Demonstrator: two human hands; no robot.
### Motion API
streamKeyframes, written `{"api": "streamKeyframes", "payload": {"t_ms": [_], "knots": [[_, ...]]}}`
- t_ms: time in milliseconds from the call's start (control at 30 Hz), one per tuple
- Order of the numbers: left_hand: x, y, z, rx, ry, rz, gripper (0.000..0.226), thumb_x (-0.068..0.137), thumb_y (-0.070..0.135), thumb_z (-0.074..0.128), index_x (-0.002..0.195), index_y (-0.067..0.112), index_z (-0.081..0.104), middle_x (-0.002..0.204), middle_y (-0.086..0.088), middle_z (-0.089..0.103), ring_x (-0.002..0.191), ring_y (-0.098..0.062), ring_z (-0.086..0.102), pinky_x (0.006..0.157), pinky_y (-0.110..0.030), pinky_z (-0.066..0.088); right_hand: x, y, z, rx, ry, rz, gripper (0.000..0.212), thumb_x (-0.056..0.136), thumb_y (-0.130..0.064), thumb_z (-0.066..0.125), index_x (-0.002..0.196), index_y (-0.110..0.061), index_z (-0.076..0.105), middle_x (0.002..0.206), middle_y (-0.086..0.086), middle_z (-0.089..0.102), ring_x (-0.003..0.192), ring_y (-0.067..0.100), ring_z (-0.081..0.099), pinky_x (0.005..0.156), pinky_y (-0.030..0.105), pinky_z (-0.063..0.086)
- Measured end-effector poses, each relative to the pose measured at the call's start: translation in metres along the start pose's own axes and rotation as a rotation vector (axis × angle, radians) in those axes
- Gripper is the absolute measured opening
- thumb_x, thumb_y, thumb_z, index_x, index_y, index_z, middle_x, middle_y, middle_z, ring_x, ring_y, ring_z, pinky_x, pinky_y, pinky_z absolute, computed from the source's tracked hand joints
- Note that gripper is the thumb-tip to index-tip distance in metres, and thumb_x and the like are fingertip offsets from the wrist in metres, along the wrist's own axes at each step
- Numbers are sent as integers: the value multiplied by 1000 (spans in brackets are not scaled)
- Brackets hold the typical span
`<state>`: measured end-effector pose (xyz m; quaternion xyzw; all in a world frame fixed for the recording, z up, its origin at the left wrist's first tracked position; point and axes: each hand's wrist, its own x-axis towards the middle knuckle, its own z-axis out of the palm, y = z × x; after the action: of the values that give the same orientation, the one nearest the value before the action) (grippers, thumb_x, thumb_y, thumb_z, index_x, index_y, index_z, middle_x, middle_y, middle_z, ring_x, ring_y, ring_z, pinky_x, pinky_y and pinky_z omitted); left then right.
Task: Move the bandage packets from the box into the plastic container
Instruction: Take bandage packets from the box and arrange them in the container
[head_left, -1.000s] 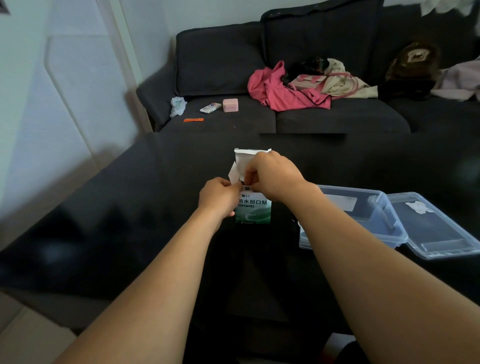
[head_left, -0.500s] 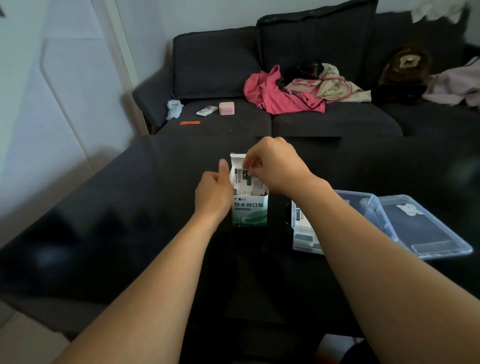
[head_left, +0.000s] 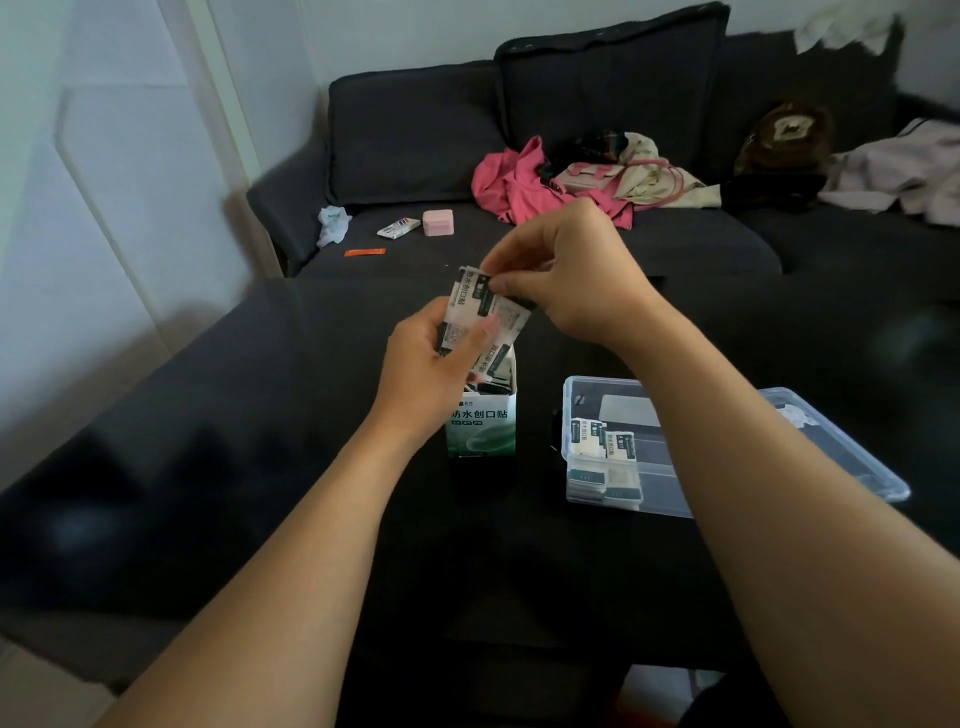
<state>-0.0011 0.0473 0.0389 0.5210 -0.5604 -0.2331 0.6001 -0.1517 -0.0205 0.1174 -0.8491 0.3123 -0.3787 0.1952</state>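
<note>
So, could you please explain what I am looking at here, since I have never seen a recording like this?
There is no machine here: a person wears a camera on the head, looking forward and down, so the two bare arms reaching in from the bottom are their own. The left hand and the right hand together hold a small bunch of bandage packets just above an open green and white box, which stands on a dark table. More packets show inside the box. To its right sits a clear plastic container with some packets already in it, and its lid lies beside it. Behind the table is a dark sofa with clothes and small items.
</note>
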Motion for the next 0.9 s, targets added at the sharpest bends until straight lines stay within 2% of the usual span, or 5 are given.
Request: {"api": "streamKeyframes", "payload": {"t_ms": [167, 300, 633, 800, 900], "knots": [[-9, 7, 19, -219, -113, -269, 18, 104, 18, 55, 113, 7, 66, 79, -8, 76, 67, -17, 74, 46, -21, 54, -8, 21, -3, 53, -47, 122, 14, 87, -9, 77, 99, -17, 78, 88, -6, 76, 79, 4, 73, 75, 22, 60], [-9, 9, 38, -335, -119, -384, 14, 105, 18, 53, 109, 13, 65, 80, -8, 75, 65, -15, 73, 44, -18, 52, -23, 39, -6, 319, -102, 382, 21, 88, -16, 76, 108, -11, 73, 93, 12, 76, 83, 24, 74, 74, 33, 61], [-1, 11, 67, -416, 9, -520, 23, 108, 22, 46, 108, 14, 68, 106, -14, 75, 84, -24, 76, 54, -27, 60, -45, 59, -34, 526, -59, 634, 14, 91, -9, 72, 99, 3, 71, 84, 17, 72, 61, 10, 54, 52, 16, 49], [3, 9, 75, -465, 81, -539, 30, 111, 19, 38, 120, 8, 64, 94, -11, 70, 76, -20, 72, 54, -25, 58, -48, 62, -45, 1058, 109, 817, 6, 95, -4, 64, 96, 0, 69, 97, 15, 71, 70, 10, 68, 61, 16, 59], [2, 13, 86, -515, 85, -497, 29, 111, 19, 34, 116, 14, 62, 86, -5, 64, 68, -14, 61, 55, -25, 56, -52, 52, -26, 1232, 44, 869, 16, 97, 0, 60, 108, 8, 67, 96, 17, 71, 76, 18, 73, 63, 19, 61]]}}
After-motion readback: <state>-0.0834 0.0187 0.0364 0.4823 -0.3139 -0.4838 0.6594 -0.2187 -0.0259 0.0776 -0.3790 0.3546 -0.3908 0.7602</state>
